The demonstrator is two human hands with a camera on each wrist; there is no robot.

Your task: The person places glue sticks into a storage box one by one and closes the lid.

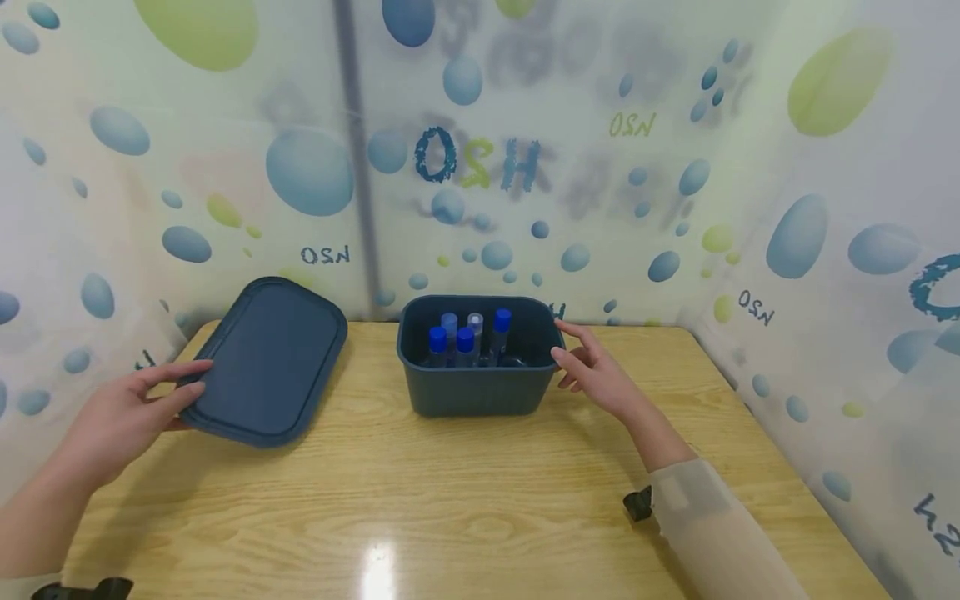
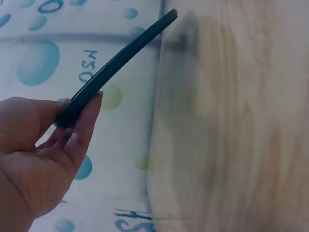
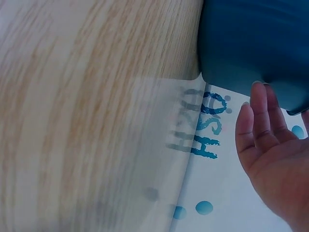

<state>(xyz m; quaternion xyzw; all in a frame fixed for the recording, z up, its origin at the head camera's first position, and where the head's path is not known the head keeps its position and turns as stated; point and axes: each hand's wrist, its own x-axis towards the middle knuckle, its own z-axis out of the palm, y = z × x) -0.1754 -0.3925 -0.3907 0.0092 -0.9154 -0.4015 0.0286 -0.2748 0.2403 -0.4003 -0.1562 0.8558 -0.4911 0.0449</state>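
Observation:
A dark blue-grey rectangular lid (image 1: 270,358) is held tilted above the left of the table, pinched at its near-left edge between the thumb and fingers of my left hand (image 1: 123,417). The left wrist view shows the lid (image 2: 118,60) edge-on in the left hand (image 2: 43,145). A matching open bin (image 1: 480,392) stands upright at the back middle. Inside it several clear tubes with blue caps (image 1: 502,320) stand upright, one with a paler cap. My right hand (image 1: 600,375) touches the bin's right end, thumb near the rim; the right wrist view shows extended fingers (image 3: 260,104) against its wall (image 3: 251,53).
The wooden table (image 1: 420,500) reaches a printed curtain (image 1: 480,225) with bubbles and letters at the back and both sides. Black wrist straps show on the left (image 1: 82,590) and right (image 1: 638,504) forearms.

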